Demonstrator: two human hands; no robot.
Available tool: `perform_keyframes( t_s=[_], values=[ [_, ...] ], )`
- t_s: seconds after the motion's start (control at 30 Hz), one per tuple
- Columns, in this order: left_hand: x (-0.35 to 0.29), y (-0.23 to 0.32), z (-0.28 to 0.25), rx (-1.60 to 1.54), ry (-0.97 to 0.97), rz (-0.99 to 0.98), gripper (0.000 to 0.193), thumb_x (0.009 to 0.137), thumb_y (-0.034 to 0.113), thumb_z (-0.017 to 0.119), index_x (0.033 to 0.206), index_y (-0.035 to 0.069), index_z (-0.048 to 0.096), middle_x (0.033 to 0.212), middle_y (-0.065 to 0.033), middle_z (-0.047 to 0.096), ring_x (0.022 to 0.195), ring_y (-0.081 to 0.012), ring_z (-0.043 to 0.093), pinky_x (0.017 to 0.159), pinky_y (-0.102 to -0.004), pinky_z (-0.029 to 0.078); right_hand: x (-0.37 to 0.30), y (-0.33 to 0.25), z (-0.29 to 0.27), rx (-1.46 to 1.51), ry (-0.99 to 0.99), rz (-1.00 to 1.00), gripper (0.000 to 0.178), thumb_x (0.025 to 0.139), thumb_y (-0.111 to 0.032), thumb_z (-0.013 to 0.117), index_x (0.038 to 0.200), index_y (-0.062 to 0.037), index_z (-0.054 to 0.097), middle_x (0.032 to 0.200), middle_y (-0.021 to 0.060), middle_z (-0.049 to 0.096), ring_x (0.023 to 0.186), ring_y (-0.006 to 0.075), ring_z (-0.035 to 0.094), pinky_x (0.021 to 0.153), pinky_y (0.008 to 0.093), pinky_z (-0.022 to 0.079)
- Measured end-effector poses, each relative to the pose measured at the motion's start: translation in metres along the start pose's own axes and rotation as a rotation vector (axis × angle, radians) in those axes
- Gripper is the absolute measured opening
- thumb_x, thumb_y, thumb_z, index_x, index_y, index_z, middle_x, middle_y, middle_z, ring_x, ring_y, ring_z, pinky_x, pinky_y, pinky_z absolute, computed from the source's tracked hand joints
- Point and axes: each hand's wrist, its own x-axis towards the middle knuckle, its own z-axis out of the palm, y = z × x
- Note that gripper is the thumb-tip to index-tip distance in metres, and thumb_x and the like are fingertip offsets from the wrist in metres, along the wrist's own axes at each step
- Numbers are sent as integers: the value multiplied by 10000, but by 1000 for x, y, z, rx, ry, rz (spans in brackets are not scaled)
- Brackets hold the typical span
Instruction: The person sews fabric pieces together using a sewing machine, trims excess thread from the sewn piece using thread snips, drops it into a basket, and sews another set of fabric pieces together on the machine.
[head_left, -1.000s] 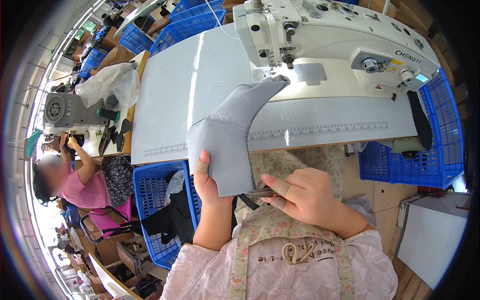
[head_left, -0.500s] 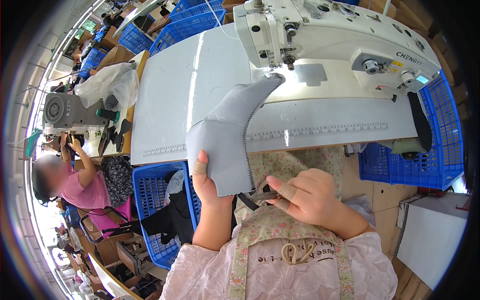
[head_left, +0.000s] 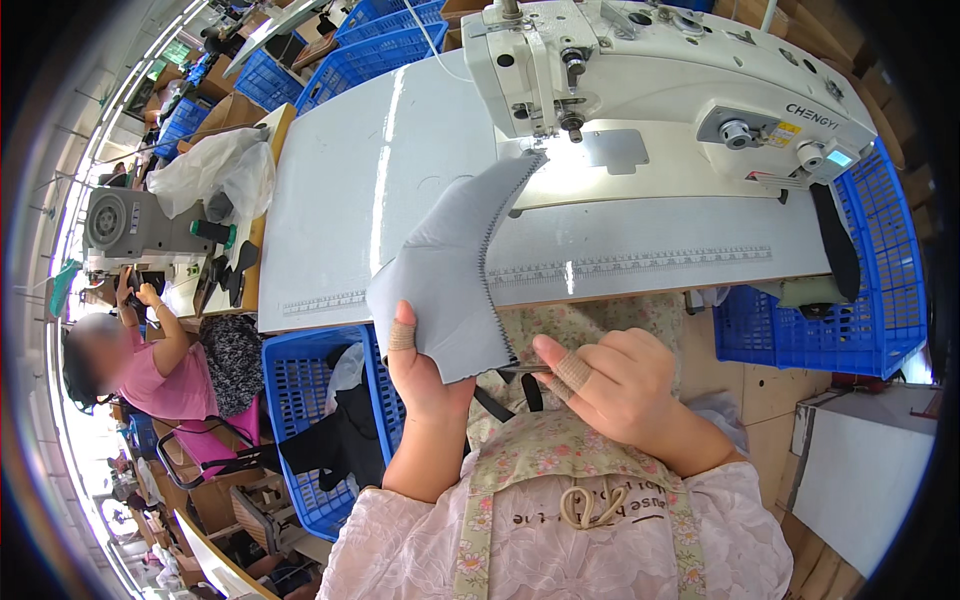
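Partly over the tabletop (head_left: 320,200), the grey cloth (head_left: 440,285) is held in the grip of the left hand (head_left: 430,388), and by the right hand (head_left: 625,388) a thin tool (head_left: 530,369) is pinched, so the cloth could be poked if the tool slipped.

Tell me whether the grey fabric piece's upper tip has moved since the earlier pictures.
Yes, the grey fabric piece has shifted: its upper tip now lies farther left of the square metal plate.

A sewing workshop: a white sewing machine (head_left: 680,90) on a counter (head_left: 330,190), a second machine (head_left: 135,222), blue crates (head_left: 310,440) of fabric.
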Motion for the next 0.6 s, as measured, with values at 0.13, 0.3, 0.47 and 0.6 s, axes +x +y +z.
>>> perform_keyframes(
  t_s=[0.13, 0.3, 0.47, 0.6],
  values=[
    [-3, -1, 1, 37, 8, -7, 536, 960, 318, 510, 1377, -3, 413, 1367, -162, 496, 1255, -310, 487, 1066, -446, 380, 0, -1, -1, -19, 11, -13, 484, 644, -189, 816, 1106, -85, 712, 638, -42, 498, 539, 148, 451, 491, 297, 337],
    [1, -6, -3, 52, 19, -33, 536, 959, 320, 509, 1377, -2, 414, 1369, -160, 494, 1260, -306, 482, 1069, -439, 372, 0, 8, 3, -23, -1, -28, 482, 639, -206, 815, 1098, -97, 716, 633, -42, 486, 534, 147, 438, 486, 300, 325],
    [-1, 1, 2, 14, -21, -45, 530, 956, 312, 514, 1372, -3, 418, 1357, -156, 507, 1255, -299, 486, 1068, -434, 372, 8, 7, -2, -17, 6, -85, 475, 638, -219, 817, 1088, -105, 719, 626, -48, 469, 529, 143, 425, 482, 298, 314],
    [6, -2, -1, 10, -8, -61, 518, 958, 304, 509, 1367, -4, 424, 1355, -154, 511, 1247, -299, 496, 1060, -435, 380, 10, 15, 1, 2, -10, -79, 472, 636, -222, 820, 1085, -113, 721, 623, -48, 463, 524, 141, 419, 480, 295, 313]
  ],
)
